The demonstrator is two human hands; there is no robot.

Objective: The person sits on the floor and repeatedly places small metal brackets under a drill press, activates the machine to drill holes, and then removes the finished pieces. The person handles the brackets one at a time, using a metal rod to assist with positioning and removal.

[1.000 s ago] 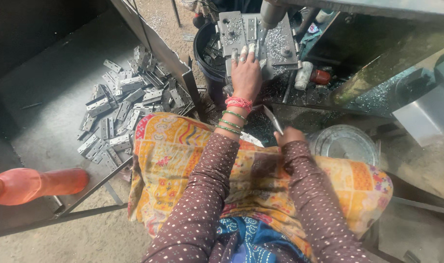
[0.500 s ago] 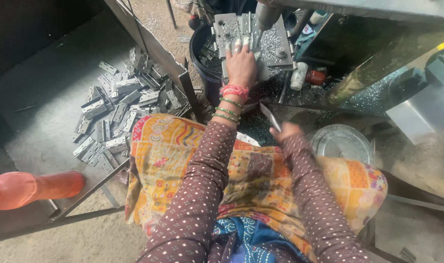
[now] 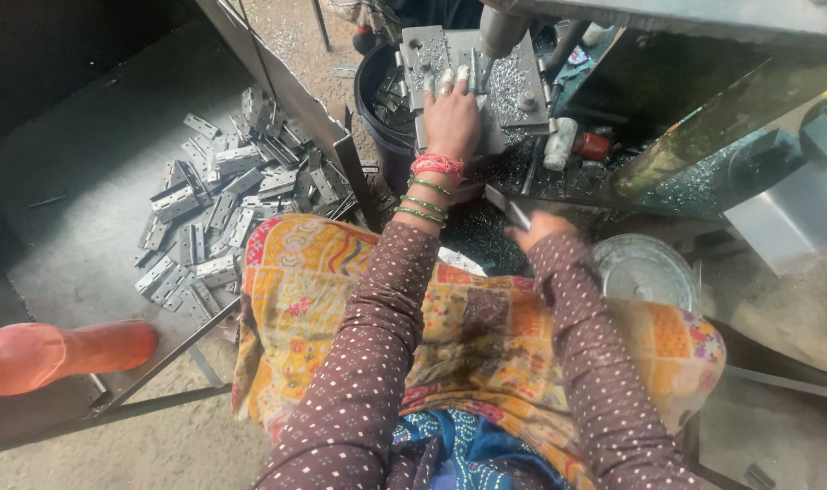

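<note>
A dusty workshop floor (image 3: 78,245) — a big heap of grey metal hinges (image 3: 223,209) lies on it, with bare floor to its left. Ahead, the left hand (image 3: 451,118) presses flat on a metal plate (image 3: 431,59) on the machine. The right hand (image 3: 542,229) is closed around a thin metal piece (image 3: 507,207), near a round tin lid (image 3: 645,270).

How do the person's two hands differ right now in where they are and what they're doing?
The left hand reaches far forward and lies flat, fingers spread, on a grey metal plate at the machine; the right hand stays close to the lap, closed around a thin metal piece. The left wrist wears pink and green bangles; the right wrist shows none. Both arms wear the same dotted brown sleeves.
</note>
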